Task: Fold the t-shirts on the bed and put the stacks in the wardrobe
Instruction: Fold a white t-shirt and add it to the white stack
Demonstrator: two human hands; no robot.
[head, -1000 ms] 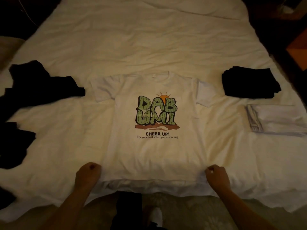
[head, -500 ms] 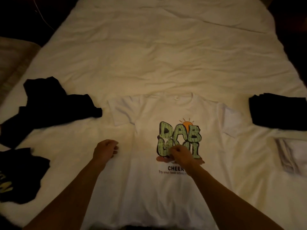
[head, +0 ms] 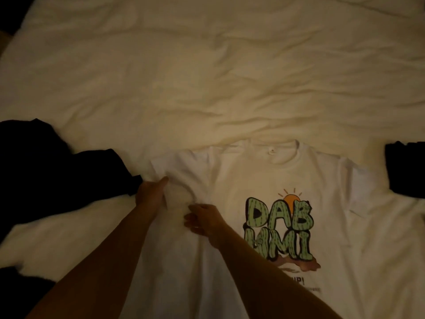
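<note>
Lying face up across the lower centre and right of the frame on the bed [head: 207, 77]: a white t-shirt [head: 264, 180], collar toward the top, green cactus-letter print [head: 279, 229] at lower right. Soft, thin and light by the look of it, so likely to crease, drag and bunch rather than slide as one piece; no stiffness to lean on, nothing fragile. Bunched already into small ridges at the sleeve [head: 181, 173] in the middle left of the frame. Best taken, at a guess, by pinching seam or hem edges at two points well apart, at the shoulder and lower down the same side, keeping the cloth taut while turning it over.

Gripping the sleeve edge with fingers curled round the cloth: left hand [head: 150, 193], at centre left. Just beside it, lower and to the right, pressing on the chest panel near the armpit with fingers curled: right hand [head: 203, 218]; pinching cloth or merely holding it down, cannot tell in this dim light.

Touching the sleeve at the left edge: a loose dark garment [head: 57, 171]. Dark folded clothes [head: 407, 169] at the right edge, close beside the other sleeve.
</note>
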